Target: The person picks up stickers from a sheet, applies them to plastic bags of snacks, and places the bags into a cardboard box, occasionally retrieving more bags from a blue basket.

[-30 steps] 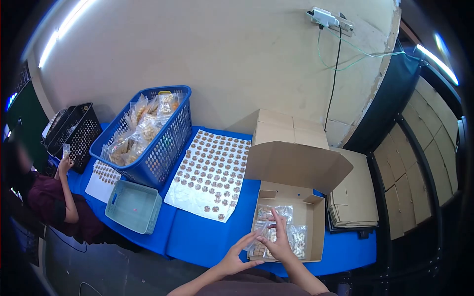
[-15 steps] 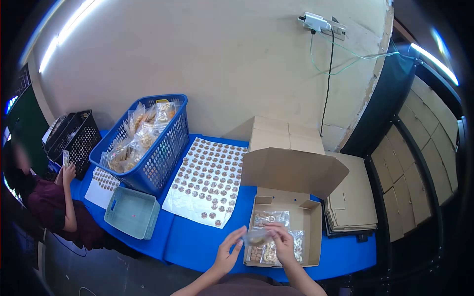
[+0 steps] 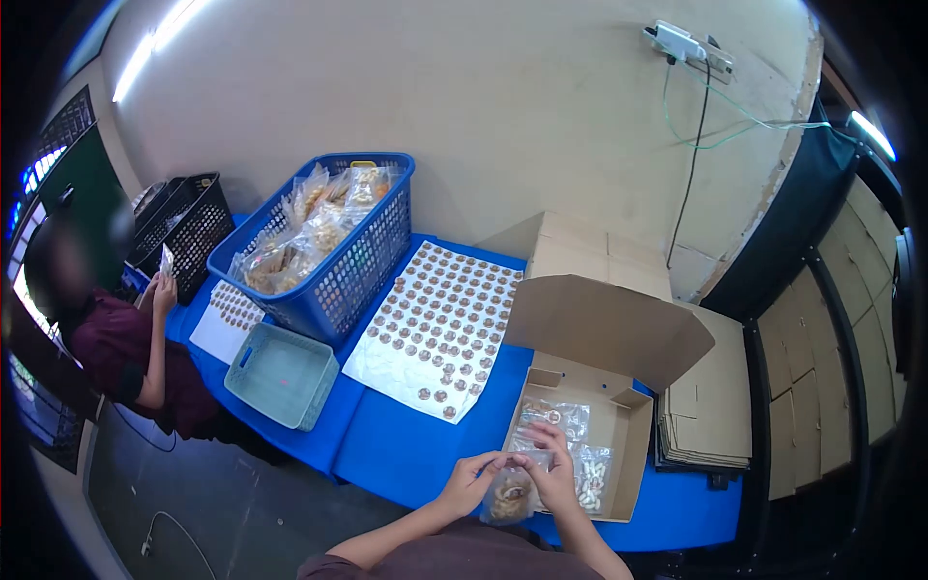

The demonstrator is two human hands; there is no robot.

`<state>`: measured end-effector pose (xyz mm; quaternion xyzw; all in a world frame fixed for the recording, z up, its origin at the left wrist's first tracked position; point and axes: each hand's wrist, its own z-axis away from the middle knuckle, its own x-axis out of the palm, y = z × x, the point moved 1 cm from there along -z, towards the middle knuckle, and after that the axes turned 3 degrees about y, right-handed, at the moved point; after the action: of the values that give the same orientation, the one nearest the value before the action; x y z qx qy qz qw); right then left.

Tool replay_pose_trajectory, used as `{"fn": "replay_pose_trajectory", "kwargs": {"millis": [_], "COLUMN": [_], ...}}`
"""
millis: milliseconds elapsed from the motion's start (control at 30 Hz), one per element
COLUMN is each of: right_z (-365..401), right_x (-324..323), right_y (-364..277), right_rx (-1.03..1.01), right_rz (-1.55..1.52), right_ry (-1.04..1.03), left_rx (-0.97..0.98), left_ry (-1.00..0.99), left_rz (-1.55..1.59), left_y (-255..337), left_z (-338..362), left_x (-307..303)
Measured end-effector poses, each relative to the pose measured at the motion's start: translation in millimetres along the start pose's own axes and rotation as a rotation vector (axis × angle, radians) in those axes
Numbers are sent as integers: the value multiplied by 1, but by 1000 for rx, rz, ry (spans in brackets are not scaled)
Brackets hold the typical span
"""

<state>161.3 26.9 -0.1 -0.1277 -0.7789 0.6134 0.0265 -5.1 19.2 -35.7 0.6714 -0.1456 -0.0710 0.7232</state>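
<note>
My left hand [image 3: 470, 483] and my right hand [image 3: 549, 474] pinch the top edge of a clear plastic packet [image 3: 509, 498] with brown contents. It hangs at the front left of an open cardboard box [image 3: 633, 454]. Inside the box lie several clear packets, one with white pieces [image 3: 592, 474] at the right and another [image 3: 561, 418] at the back. My hands and the held packet hide part of the box's contents. The lid [image 3: 609, 329] stands raised behind it.
Left of the box lies a white sheet [image 3: 387, 362] of round stickers. A blue basket [image 3: 319, 309] of packets, a green tray [image 3: 280, 377] and black crates [image 3: 198, 232] are farther left. Flat cardboard [image 3: 710, 396] is stacked right. A co-worker [image 3: 145, 358] holds a small packet.
The held packet has come down and toward me, from above the box to its front left, and now hangs upright. Both hands have closed together at its top. The camera view has shifted.
</note>
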Motion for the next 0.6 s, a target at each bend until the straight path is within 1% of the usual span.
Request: {"fn": "replay_pose_trajectory", "kwargs": {"millis": [67,100,133,167,200,233,267,300,367,400,433,467,500,567,600], "right_z": [1,2,2,3,3,1,0,-1,2,6,11,15,18,17,14], "right_x": [-3,-4,-3,-2,-2,-3,-4,-4,0,2,5,7,7,4,1], "right_y": [18,8,12,22,25,26,24,19,14,13,13,13,12,13,15], "right_rx": [65,214,211,286,362,360,361,398,435,403,370,375,380,377,371], "right_rz": [-135,-265,-264,-465,-665,-722,-721,-728,-748,-623,-498,-508,-475,-439,-428], "right_ry": [-273,-265,-274,-175,-70,-73,-77,-77,-78,-120,-163,-173,-184,-195,-132], "left_rx": [55,59,46,34,37,-26,-89,-88,-39,-44,-85,-122,-122,-26,-21], "left_ry": [-32,-22,-60,-99,-94,-131,-168,-165,-81,-71,-64,-57,-47,-118,-119], "left_rz": [26,27,144,261,264,162,59,58,179,171,254,338,335,248,247], "left_y": [-4,-4,-2,-1,0,0,0,-1,-1,1,6,9,10,12,17], "left_z": [-1,-1,-2,-2,-2,-2,-1,-2,-4,-4,-6,-6,-5,-6,-4], "left_x": [1,4,10,13,13,13,13,14,14,12,9,6,5,6,5]}}
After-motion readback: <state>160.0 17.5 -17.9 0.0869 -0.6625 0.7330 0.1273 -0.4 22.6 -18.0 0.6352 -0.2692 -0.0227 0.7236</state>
